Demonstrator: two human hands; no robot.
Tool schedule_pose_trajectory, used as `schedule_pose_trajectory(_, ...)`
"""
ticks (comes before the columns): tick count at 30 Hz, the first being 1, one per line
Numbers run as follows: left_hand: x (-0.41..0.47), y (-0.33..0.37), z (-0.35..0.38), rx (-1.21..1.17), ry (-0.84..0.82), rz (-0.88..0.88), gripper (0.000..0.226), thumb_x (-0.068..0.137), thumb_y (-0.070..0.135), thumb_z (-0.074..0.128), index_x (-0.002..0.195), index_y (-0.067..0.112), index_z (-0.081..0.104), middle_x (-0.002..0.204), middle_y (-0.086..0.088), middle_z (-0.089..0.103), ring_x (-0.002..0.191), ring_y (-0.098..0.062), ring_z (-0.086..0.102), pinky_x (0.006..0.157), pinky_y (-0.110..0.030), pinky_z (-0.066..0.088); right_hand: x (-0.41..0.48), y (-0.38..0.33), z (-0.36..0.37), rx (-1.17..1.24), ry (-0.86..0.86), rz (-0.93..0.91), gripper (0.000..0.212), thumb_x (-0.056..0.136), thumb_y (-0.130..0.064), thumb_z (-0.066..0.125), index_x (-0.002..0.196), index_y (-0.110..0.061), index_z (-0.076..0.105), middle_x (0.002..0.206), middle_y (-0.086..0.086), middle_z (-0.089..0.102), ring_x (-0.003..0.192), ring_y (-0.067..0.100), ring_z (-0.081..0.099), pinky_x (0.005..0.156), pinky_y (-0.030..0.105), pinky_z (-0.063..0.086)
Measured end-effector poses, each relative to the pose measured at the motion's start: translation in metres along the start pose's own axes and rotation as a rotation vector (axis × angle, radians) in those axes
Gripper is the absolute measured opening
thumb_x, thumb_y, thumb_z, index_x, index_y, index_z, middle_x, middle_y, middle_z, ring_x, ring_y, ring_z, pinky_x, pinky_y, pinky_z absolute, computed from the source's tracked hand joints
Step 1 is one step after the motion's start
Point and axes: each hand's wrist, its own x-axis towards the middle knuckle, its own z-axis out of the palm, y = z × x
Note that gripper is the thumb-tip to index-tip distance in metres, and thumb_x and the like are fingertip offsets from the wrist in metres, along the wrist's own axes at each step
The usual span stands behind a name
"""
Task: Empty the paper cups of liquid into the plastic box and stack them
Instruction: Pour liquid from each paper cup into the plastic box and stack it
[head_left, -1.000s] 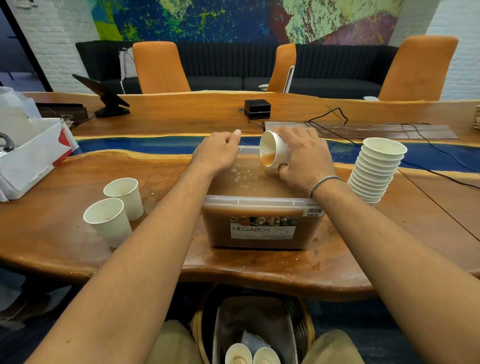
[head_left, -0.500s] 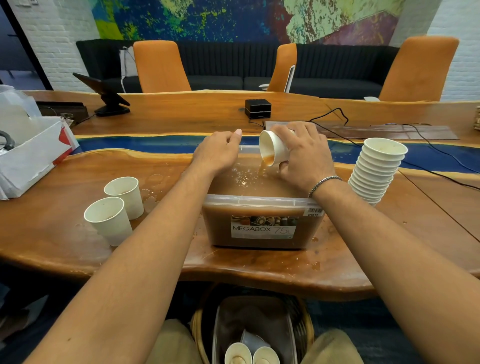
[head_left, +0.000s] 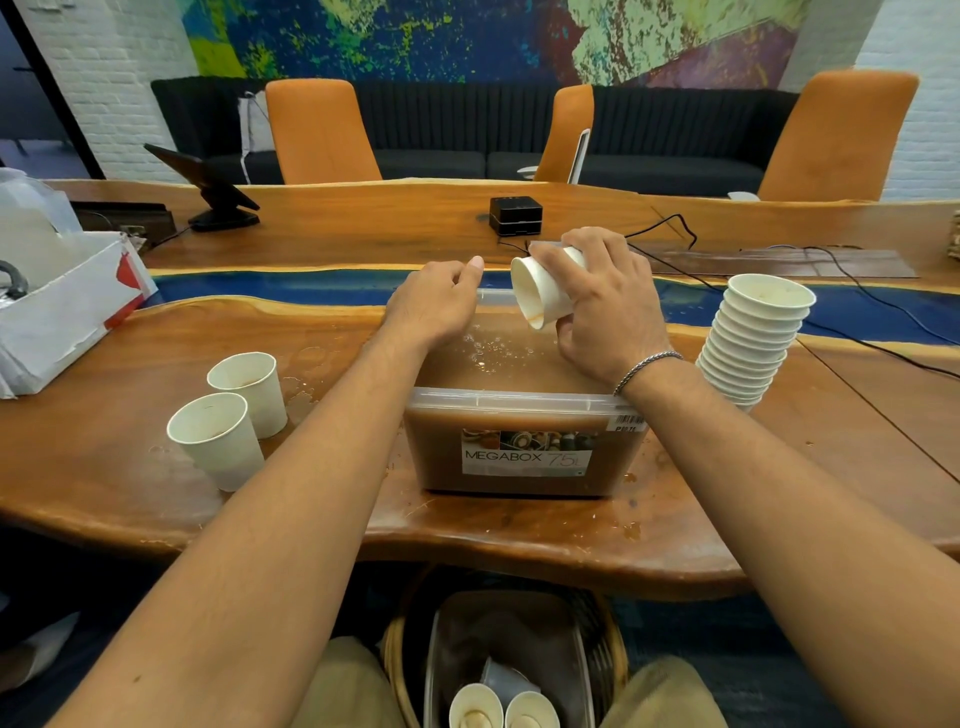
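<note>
Table (head_left: 519, 540): wood with a wavy near edge, wet in patches around the box.
Basket (head_left: 397, 670): nearest of all, below the table edge between the knees; woven rim, holds a clear tub (head_left: 576, 649) with two pale cups seen from above.
Plastic box (head_left: 441, 457): stands on the table just behind the near edge, lidless, labelled MEGABOX on the front wall.
Brown liquid (head_left: 498, 364): fills the box almost to the rim, with bubbles on top toward the far side.
Loose cups: near cup (head_left: 218, 441) and far cup (head_left: 252, 389), upright to the left of the box and apart from it, close beside each other, brown showing inside each.
Left hand (head_left: 434, 306): lies at the box's far left corner, knuckles up, fingers curled down and away, thumb stretched along the far rim; cannot tell whether clasping the rim or only resting.
Right hand (head_left: 602, 306): wrapped round the held cup, fingers over its upper side, thumb beneath; chain bracelet (head_left: 647, 366) at the wrist.
Held cup (head_left: 540, 296): tipped on its side above the far part of the box, mouth turned left and slightly down, brown smear at the lower lip.
Stack of cups (head_left: 753, 343): stands just right of the box, mouths up, leaning away to the right.
Blue strip (head_left: 285, 283): runs across the table behind the box.
Farther tabletop: small black case (head_left: 516, 214), tablet on a stand (head_left: 208, 189) at left, black cables (head_left: 670, 228) at right, white carton (head_left: 62, 312) at the left edge.
Background: orange chairs (head_left: 322, 130), dark sofa (head_left: 457, 124), painted mural (head_left: 467, 36), white brick.
</note>
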Motion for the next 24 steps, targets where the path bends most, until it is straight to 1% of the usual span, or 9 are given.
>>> schedule_pose_trajectory(3, -0.001, 0.001, 0.000, -0.003, -0.001, 0.003, 0.050, 0.107, 0.049, 0.028, 0.113, 0.019, 0.067, 0.105, 0.002, 0.063, 0.102, -0.018, 0.056, 0.088, -0.037, 0.043, 0.000, 0.000, -0.001, -0.005, -0.010, 0.004, 0.072, 0.078, -0.016, 0.077, 0.143, -0.024, 0.047, 0.140, 0.013, 0.049, 0.133, 0.035, 0.039, 0.106, 0.050, 0.035)
schedule_pose_trajectory(6, -0.001, 0.002, -0.001, 0.014, -0.001, 0.003, 0.051, 0.107, 0.049, 0.028, 0.109, 0.019, 0.068, 0.103, 0.001, 0.065, 0.101, -0.019, 0.057, 0.090, -0.040, 0.045, 0.000, 0.003, -0.001, 0.022, -0.103, 0.064, 0.070, 0.081, -0.026, 0.075, 0.144, -0.028, 0.042, 0.136, 0.006, 0.053, 0.129, 0.028, 0.045, 0.107, 0.046, 0.033)
schedule_pose_trajectory(10, -0.005, 0.009, -0.004, -0.021, 0.059, 0.029, 0.048, 0.107, 0.048, 0.031, 0.078, 0.021, 0.059, 0.083, 0.002, 0.063, 0.088, -0.020, 0.059, 0.093, -0.047, 0.047, 0.001, 0.005, -0.001, 0.171, -0.117, 0.171, 0.071, 0.081, -0.038, 0.077, 0.141, -0.025, 0.042, 0.132, 0.002, 0.059, 0.122, 0.025, 0.054, 0.102, 0.046, 0.041)
schedule_pose_trajectory(13, -0.009, 0.027, -0.008, -0.188, 0.143, 0.075, 0.051, 0.106, 0.048, 0.034, 0.096, 0.015, 0.072, 0.097, 0.000, 0.072, 0.095, -0.018, 0.062, 0.096, -0.046, 0.049, 0.007, 0.007, -0.008, 0.214, -0.072, 0.229, 0.071, 0.080, -0.046, 0.078, 0.138, -0.024, 0.042, 0.127, 0.002, 0.060, 0.115, 0.023, 0.057, 0.093, 0.041, 0.046)
schedule_pose_trajectory(15, -0.010, 0.045, -0.007, -0.382, 0.113, 0.096, 0.048, 0.106, 0.047, 0.036, 0.101, 0.018, 0.074, 0.098, 0.004, 0.073, 0.098, -0.014, 0.064, 0.093, -0.045, 0.053, 0.014, 0.011, -0.017, 0.276, -0.024, 0.289, 0.074, 0.078, -0.052, 0.079, 0.138, -0.025, 0.042, 0.126, 0.002, 0.059, 0.112, 0.021, 0.055, 0.087, 0.036, 0.047)
schedule_pose_trajectory(18, -0.009, 0.080, -0.001, -0.578, 0.033, 0.115, 0.048, 0.100, 0.050, 0.039, 0.101, 0.019, 0.076, 0.096, 0.002, 0.076, 0.099, -0.020, 0.070, 0.092, -0.048, 0.056, 0.023, 0.021, -0.039, 0.408, 0.045, 0.337, 0.074, 0.076, -0.057, 0.080, 0.134, -0.024, 0.047, 0.126, -0.001, 0.061, 0.109, 0.019, 0.057, 0.085, 0.035, 0.054)
schedule_pose_trajectory(20, -0.006, 0.102, 0.003, -0.663, 0.017, 0.123, 0.046, 0.100, 0.047, 0.041, 0.090, 0.020, 0.076, 0.089, 0.003, 0.076, 0.095, -0.023, 0.071, 0.091, -0.049, 0.057, 0.026, 0.032, -0.058, 0.493, 0.057, 0.377, 0.072, 0.075, -0.057, 0.080, 0.130, -0.021, 0.052, 0.124, -0.002, 0.063, 0.106, 0.015, 0.057, 0.086, 0.034, 0.055)
schedule_pose_trajectory(22, -0.003, 0.126, 0.008, -0.712, 0.001, 0.130, 0.045, 0.105, 0.042, 0.042, 0.079, 0.020, 0.072, 0.082, 0.002, 0.072, 0.087, -0.021, 0.069, 0.086, -0.043, 0.058, 0.025, 0.049, -0.079, 0.504, 0.084, 0.412, 0.068, 0.074, -0.057, 0.081, 0.127, -0.020, 0.057, 0.121, -0.001, 0.065, 0.104, 0.014, 0.059, 0.089, 0.038, 0.056)
schedule_pose_trajectory(24, -0.001, 0.149, 0.017, -0.751, -0.045, 0.168, 0.040, 0.107, 0.039, 0.041, 0.089, 0.022, 0.072, 0.091, -0.002, 0.074, 0.092, -0.023, 0.070, 0.087, -0.041, 0.059, 0.020, 0.067, -0.096, 0.478, 0.114, 0.437, 0.070, 0.075, -0.053, 0.081, 0.131, -0.020, 0.054, 0.122, 0.001, 0.064, 0.105, 0.017, 0.061, 0.091, 0.042, 0.055)
